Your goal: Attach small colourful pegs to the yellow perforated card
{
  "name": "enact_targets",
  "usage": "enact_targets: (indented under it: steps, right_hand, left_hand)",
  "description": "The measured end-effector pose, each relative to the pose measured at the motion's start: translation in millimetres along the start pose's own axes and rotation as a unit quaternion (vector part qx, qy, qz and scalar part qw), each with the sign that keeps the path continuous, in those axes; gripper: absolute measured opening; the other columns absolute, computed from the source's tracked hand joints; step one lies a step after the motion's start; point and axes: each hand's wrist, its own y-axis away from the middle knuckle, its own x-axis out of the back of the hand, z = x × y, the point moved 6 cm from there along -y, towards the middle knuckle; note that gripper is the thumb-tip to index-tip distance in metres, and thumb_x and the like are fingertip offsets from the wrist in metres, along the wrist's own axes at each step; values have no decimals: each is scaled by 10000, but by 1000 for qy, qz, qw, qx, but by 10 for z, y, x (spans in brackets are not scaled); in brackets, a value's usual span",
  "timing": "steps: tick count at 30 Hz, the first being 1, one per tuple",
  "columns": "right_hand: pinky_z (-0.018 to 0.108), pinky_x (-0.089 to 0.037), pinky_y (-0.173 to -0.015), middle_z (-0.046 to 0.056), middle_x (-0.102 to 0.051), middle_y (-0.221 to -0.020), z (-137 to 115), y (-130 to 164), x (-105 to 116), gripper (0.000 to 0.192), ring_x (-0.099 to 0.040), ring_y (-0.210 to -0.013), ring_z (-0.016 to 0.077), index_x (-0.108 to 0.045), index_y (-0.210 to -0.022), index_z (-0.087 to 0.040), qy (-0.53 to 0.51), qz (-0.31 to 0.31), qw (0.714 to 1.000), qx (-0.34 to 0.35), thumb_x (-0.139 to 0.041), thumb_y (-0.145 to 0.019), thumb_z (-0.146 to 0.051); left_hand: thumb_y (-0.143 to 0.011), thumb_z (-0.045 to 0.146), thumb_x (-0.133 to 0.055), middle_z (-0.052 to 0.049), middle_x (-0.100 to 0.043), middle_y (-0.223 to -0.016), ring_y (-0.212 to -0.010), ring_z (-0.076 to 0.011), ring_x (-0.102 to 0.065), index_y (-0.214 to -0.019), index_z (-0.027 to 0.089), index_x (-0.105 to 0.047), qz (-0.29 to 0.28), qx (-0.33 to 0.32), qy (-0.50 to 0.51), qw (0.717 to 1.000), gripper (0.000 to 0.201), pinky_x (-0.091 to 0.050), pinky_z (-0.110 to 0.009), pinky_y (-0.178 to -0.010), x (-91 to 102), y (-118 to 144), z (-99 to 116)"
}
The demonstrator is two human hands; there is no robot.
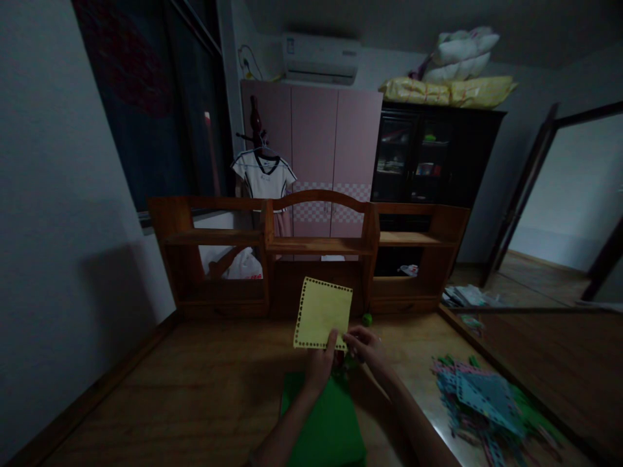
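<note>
A square yellow sheet (pixel 324 311) with a row of holes along its edges is held up above a green box (pixel 331 421). My left hand (pixel 321 366) grips its lower edge, thumb lying on the front face. At the sheet's lower right corner, my right hand (pixel 365 347) has its fingers pinched together; what is between them is too small and dark to make out. Just below the hands sit some small dark red and green bits (pixel 343 366), partly hidden. Behind the right hand lies a small green object (pixel 367 319).
A heap of blue, pink and green perforated pieces (pixel 487 395) lies on the wooden surface (pixel 195 389) to the right. A wooden shelf unit (pixel 318 245) stands across the far side. A raised wooden edge (pixel 525 370) runs along the right.
</note>
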Motion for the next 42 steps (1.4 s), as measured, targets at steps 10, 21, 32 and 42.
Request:
enact_targets:
  steps: [10, 21, 32, 42]
  right_hand:
    - [222, -382, -436, -26, -553, -579, -20, -54, 139, 279, -484, -459, 109, -587, -798, -190, -4, 44, 998, 44, -633, -735, -458]
    - [237, -413, -468, -4, -594, -643, -8, -60, 95, 313, -532, -501, 130, -584, -842, -187, 22, 24, 998, 50, -643, -719, -469]
    - [226, -372, -435, -19, -540, -544, -80, -25, 110, 307, -494, -452, 121, -573, -728, -180, 44, 39, 997, 52, -604, -748, -485]
    - [259, -433, -436, -7, -586, -575, -52, -32, 86, 373, -558, -432, 149, -592, -770, -190, 13, 29, 999, 11, -625, -690, -553]
  left_hand:
    - [-864, 528, -352, -33, -584, -638, -623, -148, -554, -683, 160, -524, -31, 9, -41, 999, 446, -377, -232, -593, -42, -32, -91]
    - [-856, 508, -394, -33, -602, -679, -639, -151, -567, -729, 157, -532, -36, 14, -15, 999, 398, -388, -231, -602, -53, -79, -139]
    - [-851, 493, -415, -34, -604, -720, -689, -154, -564, -787, 164, -543, -30, 0, -17, 999, 358, -382, -225, -623, -30, -86, -129]
    - [-869, 528, -346, 1, -533, -651, -641, -135, -510, -730, 171, -511, 10, 34, 33, 999, 417, -367, -218, -605, 71, -77, -44]
